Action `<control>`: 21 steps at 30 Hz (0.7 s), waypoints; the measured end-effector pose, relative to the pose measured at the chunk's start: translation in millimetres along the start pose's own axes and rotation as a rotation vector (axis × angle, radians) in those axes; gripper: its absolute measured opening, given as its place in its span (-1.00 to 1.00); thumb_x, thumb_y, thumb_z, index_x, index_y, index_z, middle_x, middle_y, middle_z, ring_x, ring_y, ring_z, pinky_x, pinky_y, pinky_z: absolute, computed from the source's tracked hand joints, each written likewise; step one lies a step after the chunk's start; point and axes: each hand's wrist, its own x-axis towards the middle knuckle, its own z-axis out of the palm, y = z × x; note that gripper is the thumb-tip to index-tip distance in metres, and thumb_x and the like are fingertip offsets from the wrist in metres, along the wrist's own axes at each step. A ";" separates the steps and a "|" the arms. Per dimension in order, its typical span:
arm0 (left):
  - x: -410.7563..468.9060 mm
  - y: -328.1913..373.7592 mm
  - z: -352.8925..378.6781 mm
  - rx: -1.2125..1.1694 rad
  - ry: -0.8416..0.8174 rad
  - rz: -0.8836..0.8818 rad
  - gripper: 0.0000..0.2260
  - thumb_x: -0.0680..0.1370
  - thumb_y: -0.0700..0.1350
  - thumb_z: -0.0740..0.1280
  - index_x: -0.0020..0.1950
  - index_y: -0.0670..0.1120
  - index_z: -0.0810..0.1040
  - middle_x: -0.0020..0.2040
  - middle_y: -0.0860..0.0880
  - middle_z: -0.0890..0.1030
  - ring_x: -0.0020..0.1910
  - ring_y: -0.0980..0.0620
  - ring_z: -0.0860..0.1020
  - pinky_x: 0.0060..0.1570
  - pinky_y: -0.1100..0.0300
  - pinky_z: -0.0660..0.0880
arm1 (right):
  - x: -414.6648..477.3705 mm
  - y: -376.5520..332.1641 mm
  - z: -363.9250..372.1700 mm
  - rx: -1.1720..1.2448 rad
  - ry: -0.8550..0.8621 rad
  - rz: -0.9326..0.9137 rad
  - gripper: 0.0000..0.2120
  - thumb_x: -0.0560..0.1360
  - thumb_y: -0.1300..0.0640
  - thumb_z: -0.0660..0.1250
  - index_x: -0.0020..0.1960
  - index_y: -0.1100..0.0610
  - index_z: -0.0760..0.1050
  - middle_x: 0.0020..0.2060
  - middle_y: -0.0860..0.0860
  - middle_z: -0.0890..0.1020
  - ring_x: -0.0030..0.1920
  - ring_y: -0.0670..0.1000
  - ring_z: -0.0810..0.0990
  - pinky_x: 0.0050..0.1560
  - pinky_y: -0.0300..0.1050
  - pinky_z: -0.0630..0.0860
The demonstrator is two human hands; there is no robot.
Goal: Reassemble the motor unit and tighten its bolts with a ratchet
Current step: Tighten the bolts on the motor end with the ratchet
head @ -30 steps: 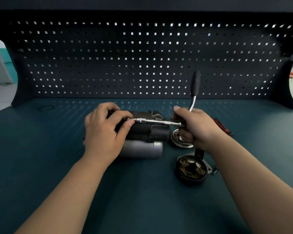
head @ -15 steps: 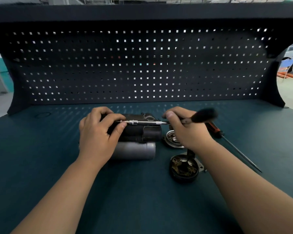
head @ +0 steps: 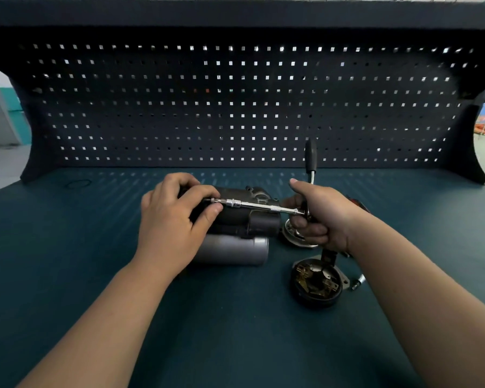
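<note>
The motor unit (head: 252, 222), dark housing over a grey cylinder (head: 235, 250), lies on its side at the middle of the bench. My left hand (head: 171, 225) grips its left end, fingers curled over the top. My right hand (head: 319, 217) grips the ratchet (head: 310, 161) at its head, the black handle pointing up and away. A long silver extension bar (head: 258, 205) runs left from the ratchet head across the motor's top to a socket by my left fingertips. The bolt itself is hidden.
A black round brush-holder cap (head: 315, 284) with copper parts lies at front right, a small silver bolt (head: 358, 282) beside it. A shiny metal end plate (head: 291, 236) sits under my right hand. A red-handled tool (head: 360, 207) peeks out behind my right wrist. The pegboard (head: 235, 107) closes the back.
The ratchet handle swung from upright down to the right, and is now back upright. My left hand stayed on the motor.
</note>
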 end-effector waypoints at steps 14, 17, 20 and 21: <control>0.3 4.5 1.9 -0.010 0.028 -0.019 -0.71 0.50 0.10 0.22 0.01 -0.02 0.65 0.03 -0.02 0.46 0.04 -0.06 0.47 0.15 0.05 0.17 | 8.4 27.8 -9.1 -0.654 0.385 -1.160 -0.73 0.51 -0.03 0.28 -0.17 0.13 0.62 -0.34 -0.20 0.52 -0.28 -0.26 0.51 -0.22 -0.47 0.37; 0.3 4.1 1.9 -0.010 0.036 -0.017 -0.71 0.49 0.10 0.23 0.01 -0.02 0.65 0.03 -0.01 0.46 0.04 -0.05 0.47 0.14 0.05 0.18 | 9.4 32.2 -15.2 -0.771 0.373 -1.297 -0.72 0.54 -0.01 0.25 -0.07 0.18 0.62 -0.22 -0.13 0.53 -0.23 -0.12 0.54 -0.19 -0.27 0.45; -0.5 2.5 2.6 -0.003 0.037 -0.015 -0.71 0.50 0.10 0.23 0.02 -0.02 0.64 0.03 -0.01 0.46 0.04 -0.05 0.48 0.15 0.05 0.19 | 6.5 30.4 -13.2 -0.737 0.385 -1.244 -0.68 0.54 -0.05 0.20 -0.08 0.15 0.61 -0.24 -0.16 0.55 -0.22 -0.13 0.55 -0.19 -0.26 0.45; -0.7 1.9 2.9 -0.001 0.036 -0.014 -0.70 0.50 0.10 0.23 0.03 -0.02 0.64 0.04 -0.01 0.46 0.04 -0.05 0.48 0.15 0.06 0.20 | 5.2 30.0 -10.7 -0.685 0.386 -1.189 -0.66 0.53 -0.08 0.18 -0.10 0.13 0.60 -0.28 -0.16 0.56 -0.24 -0.13 0.55 -0.22 -0.26 0.45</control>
